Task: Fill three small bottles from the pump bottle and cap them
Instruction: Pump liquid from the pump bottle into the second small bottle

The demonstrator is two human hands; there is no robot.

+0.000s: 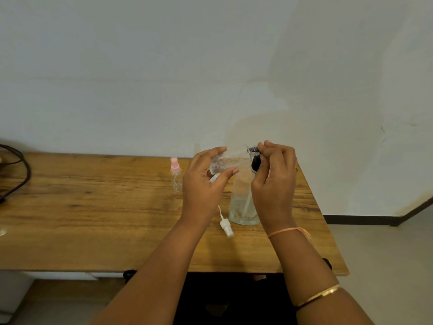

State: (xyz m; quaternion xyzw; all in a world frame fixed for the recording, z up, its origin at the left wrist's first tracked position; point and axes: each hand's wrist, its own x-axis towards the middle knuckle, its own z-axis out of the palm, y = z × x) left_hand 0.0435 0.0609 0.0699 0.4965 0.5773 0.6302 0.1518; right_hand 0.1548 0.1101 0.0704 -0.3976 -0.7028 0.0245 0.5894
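Note:
My left hand [203, 184] holds a small clear bottle [226, 161] tilted on its side, its mouth pointing right towards the black pump head [255, 163]. My right hand [274, 184] pinches that pump head on top of the tall clear pump bottle [242, 202], which stands on the wooden table [105, 207]. A small bottle with a pink spray cap [175, 174] stands upright to the left of my left hand. A white spray cap with its tube [226, 226] lies loose on the table in front of the pump bottle. Something white [214, 177] shows under my left thumb.
A black cable [22, 170] loops over the table's far left end. A clear object [2, 231] is cut off by the left edge of the view. A wall runs directly behind the table, and the table's right edge drops to the floor [386, 254].

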